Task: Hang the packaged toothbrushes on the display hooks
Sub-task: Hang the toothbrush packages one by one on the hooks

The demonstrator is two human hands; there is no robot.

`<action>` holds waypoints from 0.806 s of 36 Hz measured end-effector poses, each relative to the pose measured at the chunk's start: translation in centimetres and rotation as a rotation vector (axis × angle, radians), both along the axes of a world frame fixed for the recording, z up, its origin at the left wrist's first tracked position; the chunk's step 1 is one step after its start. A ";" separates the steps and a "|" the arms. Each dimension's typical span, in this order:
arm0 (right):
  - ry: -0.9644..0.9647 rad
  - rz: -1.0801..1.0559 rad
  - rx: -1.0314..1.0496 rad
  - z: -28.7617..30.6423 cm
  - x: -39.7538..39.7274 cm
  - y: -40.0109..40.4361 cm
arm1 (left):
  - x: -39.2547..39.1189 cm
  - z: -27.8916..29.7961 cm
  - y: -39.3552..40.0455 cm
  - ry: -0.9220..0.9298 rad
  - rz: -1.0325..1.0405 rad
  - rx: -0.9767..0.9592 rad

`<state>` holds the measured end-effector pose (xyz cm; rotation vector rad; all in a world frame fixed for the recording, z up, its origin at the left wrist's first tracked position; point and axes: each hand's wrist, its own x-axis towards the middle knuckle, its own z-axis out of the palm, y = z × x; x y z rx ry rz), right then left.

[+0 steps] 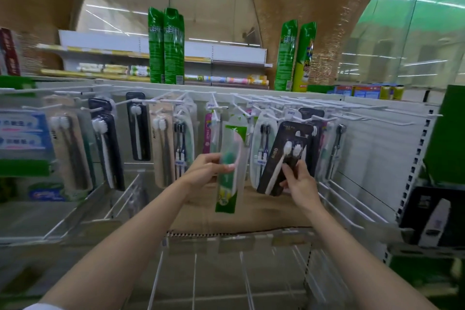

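My left hand [207, 167] grips a green-and-white toothbrush pack [230, 168] by its middle; the pack's top reaches up to a white display hook [219, 108], and I cannot tell whether it is threaded on. My right hand [299, 180] holds a black toothbrush pack [284, 156] by its lower edge, tilted to the right, in front of other hanging packs. Several more toothbrush packs [161, 143] hang along the row of white hooks to the left and right.
Bare white hooks [372, 113] stick out at the right over a white back panel. A flattened cardboard sheet [251, 214] lies on the shelf under my hands. Wire baskets [226, 272] sit below. Green boxes [166, 45] stand on top; a black box [435, 219] is at right.
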<state>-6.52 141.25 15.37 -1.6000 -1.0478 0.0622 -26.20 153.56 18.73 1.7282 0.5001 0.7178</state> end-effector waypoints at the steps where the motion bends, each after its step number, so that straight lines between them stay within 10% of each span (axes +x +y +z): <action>1: -0.016 -0.003 -0.008 0.0 0.0 -0.1 | 0.0 -0.1 0.0 -0.006 -0.005 -0.004; 10: 0.006 0.092 -0.007 -0.2 -0.9 -0.1 | -1.9 -0.9 0.0 -0.187 0.080 -0.063; 29: -0.182 0.215 -0.119 0.7 -4.1 1.0 | 0.3 0.6 0.9 0.046 0.444 -0.078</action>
